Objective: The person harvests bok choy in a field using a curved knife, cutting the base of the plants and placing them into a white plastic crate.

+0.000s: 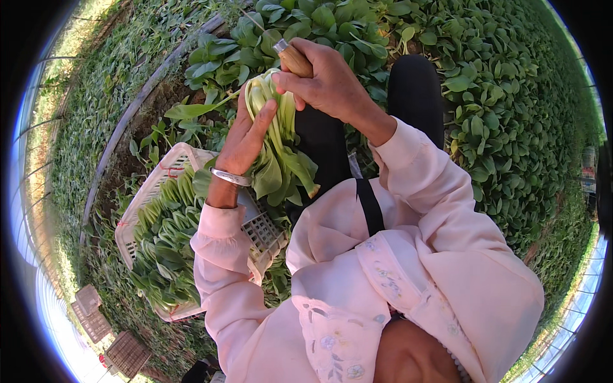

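My left hand (243, 142), with a silver bangle at the wrist, grips a bunch of bok choy (279, 160). The pale stems point up and the leaves hang down towards my lap. In my right hand (333, 84) is a wooden-handled cutting tool (296, 60) with a metal ferrule. Its thin blade reaches up and left over the growing plants, and its far end is hard to make out. The right thumb and fingertips are at the stem ends of the bunch. A single leaf (191, 110) sticks out to the left of the bunch.
A white plastic crate (125, 230) filled with rows of greens (167, 234) stands at my left. Growing bok choy (325, 28) lies ahead, with a dense bed (493, 124) to the right. A long pale edging strip (129, 115) runs at left. More crates (127, 354) stand at lower left.
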Tool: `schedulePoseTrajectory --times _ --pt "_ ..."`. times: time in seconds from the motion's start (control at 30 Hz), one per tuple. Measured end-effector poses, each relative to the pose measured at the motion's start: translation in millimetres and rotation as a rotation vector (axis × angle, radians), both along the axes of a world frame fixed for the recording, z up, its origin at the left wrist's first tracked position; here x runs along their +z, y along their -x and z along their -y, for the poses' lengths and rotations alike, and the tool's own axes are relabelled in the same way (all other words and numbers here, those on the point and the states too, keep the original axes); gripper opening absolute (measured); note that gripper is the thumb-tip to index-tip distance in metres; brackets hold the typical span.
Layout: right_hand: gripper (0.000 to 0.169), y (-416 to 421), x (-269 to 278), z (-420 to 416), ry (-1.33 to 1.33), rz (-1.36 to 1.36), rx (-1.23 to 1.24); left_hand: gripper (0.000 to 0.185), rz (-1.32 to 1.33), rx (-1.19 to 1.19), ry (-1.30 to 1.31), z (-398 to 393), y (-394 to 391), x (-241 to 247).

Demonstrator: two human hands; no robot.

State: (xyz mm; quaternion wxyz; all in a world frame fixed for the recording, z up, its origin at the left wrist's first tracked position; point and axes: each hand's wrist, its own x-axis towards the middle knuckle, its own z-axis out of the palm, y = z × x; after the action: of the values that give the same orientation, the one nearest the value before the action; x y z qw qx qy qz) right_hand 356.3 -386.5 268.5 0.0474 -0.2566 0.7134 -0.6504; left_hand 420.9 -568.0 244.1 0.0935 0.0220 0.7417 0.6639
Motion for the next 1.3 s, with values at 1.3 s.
schedulePoseTrajectory --times 1.3 --pt "0.022 74 38 19 -0.811 -0.451 0.570 0.076 -0.683 0.319 1.095 -93 -27 -21"
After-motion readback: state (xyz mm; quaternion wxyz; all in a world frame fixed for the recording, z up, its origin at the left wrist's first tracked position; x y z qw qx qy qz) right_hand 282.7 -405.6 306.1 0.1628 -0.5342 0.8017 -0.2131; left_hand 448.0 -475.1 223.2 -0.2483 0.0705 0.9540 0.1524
